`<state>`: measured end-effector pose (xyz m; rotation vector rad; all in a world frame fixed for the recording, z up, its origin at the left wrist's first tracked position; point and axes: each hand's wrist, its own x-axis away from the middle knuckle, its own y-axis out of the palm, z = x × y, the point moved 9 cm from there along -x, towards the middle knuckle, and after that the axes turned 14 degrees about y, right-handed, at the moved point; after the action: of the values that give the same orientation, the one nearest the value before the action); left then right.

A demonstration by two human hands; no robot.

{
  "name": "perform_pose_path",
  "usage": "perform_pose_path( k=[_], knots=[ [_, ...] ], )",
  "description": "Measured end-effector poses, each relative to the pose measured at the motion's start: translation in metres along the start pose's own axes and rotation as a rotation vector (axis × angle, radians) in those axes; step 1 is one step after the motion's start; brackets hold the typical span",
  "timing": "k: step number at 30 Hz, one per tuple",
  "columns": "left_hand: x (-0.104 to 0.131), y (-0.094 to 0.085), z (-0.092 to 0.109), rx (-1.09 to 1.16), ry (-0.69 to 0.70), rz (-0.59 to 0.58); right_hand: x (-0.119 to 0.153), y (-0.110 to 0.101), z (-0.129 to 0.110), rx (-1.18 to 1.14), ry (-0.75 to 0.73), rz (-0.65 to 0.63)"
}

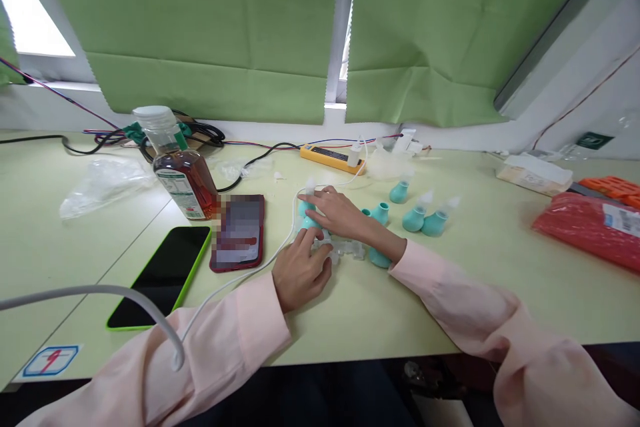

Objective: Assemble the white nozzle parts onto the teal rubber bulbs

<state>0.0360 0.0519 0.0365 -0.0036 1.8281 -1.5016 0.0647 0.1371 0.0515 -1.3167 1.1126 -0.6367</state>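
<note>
In the head view, the left hand [303, 272], fingers curled, and the right hand [341, 215], fingers extended, meet at teal bulbs [310, 221] right of the red phone [241, 232]; I cannot tell how firmly either grips. Farther right of that phone stand more bulbs [414, 219]. Left of it lies the green-edged phone [161, 273], its lower corner near the worktop's [360, 330] front edge; behind-left stands the bottle [185, 180]. Worktop surface runs from the hands to that edge.
</note>
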Motion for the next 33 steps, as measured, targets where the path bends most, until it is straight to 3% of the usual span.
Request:
perform_pose_path(
  k=[3,8,10,12,13,16,17,19,21,23,26,30,33],
  knots=[
    [0.0,-0.003,0.0,0.032,0.004,0.038,-0.002,-0.013,0.009,-0.082,0.052,0.149],
    [0.002,-0.014,-0.002,0.15,-0.027,0.149,0.026,-0.086,0.026,-0.36,0.115,0.643],
    [0.004,-0.021,-0.004,0.255,-0.048,0.226,0.047,-0.109,0.028,-0.485,0.096,0.733],
    [0.007,-0.027,-0.007,0.425,-0.084,0.316,0.067,-0.118,0.02,-0.583,-0.004,0.68],
    [0.01,-0.029,-0.011,0.527,-0.118,0.369,0.075,-0.114,0.01,-0.592,-0.086,0.585],
    [0.017,-0.025,-0.021,0.788,-0.247,0.462,0.099,-0.069,-0.026,-0.425,-0.301,0.168],
    [0.017,-0.021,-0.02,0.825,-0.264,0.427,0.108,-0.051,-0.033,-0.337,-0.328,0.076],
    [0.01,-0.009,-0.01,0.823,-0.209,0.248,0.121,-0.026,-0.041,-0.253,-0.356,-0.008],
    [0.005,0.001,0.002,0.774,-0.124,0.073,0.128,-0.014,-0.046,-0.261,-0.377,-0.016],
    [0.003,0.006,0.004,0.778,-0.131,0.012,0.13,-0.012,-0.048,-0.306,-0.379,-0.003],
    [0.008,0.022,-0.007,0.978,-0.35,-0.022,0.128,-0.015,-0.048,-0.321,-0.388,0.026],
    [0.02,0.049,-0.006,1.369,-0.624,-0.106,0.132,-0.018,-0.049,-0.212,-0.483,0.122],
    [0.02,0.043,-0.018,1.225,-0.639,-0.004,0.129,-0.019,-0.041,-0.252,-0.436,0.159]
  ],
)
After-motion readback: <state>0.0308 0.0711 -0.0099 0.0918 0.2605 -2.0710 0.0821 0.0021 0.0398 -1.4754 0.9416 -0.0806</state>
